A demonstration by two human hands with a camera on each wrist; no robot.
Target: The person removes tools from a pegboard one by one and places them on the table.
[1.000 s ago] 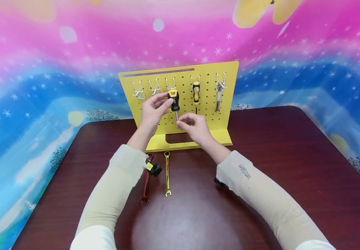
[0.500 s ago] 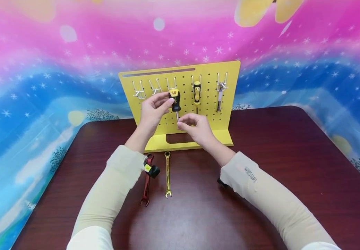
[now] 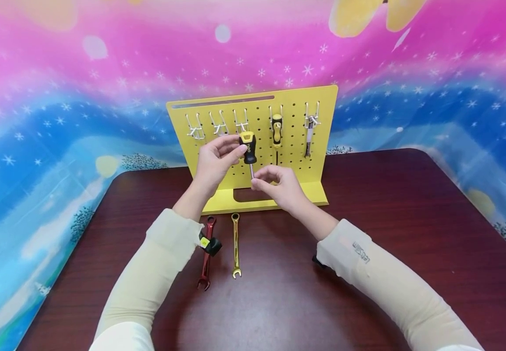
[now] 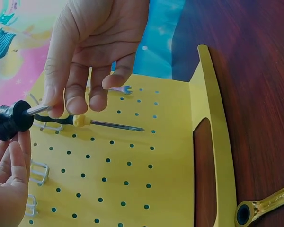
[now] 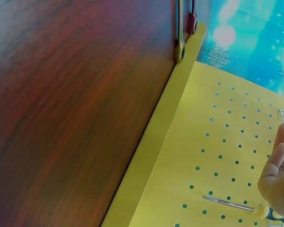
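A stubby screwdriver (image 3: pixel 249 150) with a black and yellow handle is held upright in front of the pegboard (image 3: pixel 235 180), shaft downward. My left hand (image 3: pixel 214 161) grips its handle between thumb and fingers. Near the tip, my right hand (image 3: pixel 282 189) pinches the metal shaft (image 4: pixel 38 109) with thumb and forefinger, the other fingers loosely bent in the left wrist view. Just behind the handle is a wire hook (image 3: pixel 241 119). To its right hangs a second yellow and black screwdriver (image 3: pixel 277 130). The right wrist view shows only part of my right hand (image 5: pixel 278 182).
A silver wrench (image 3: pixel 308 139) hangs at the board's right. Two more wire hooks (image 3: pixel 196 130) are on its left side. A gold wrench (image 3: pixel 236 246) and a red wrench (image 3: pixel 206 265) lie on the brown table (image 3: pixel 389 204) before the board's base. A patterned cloth (image 3: pixel 104 97) hangs behind.
Both hands and the screwdriver have moved slightly down and to the right, so more of the hook behind the handle shows. The hold on the handle and shaft stays the same.
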